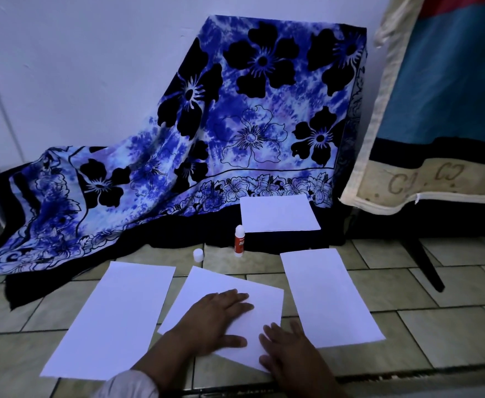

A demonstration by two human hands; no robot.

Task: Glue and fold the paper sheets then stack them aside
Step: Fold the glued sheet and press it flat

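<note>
While both hands lie flat with fingers spread, neither grip closes on anything: the left hand (218, 317) presses its palm on the middle of the folded sheet (207, 285), and the right hand (288, 353) presses on that sheet's near right corner. This folded sheet lies skewed on the tiled floor (451, 326), under both palms rather than pinched. Left of it, just beside, lies a flat sheet (112, 320); right of it lies another sheet (330, 297). Beyond it stands a glue stick (239, 240), uncapped, with its white cap (198, 255) standing near. Farther beyond, a stack of paper (278, 213) rests against the blue flowered cloth (235, 110).
</note>
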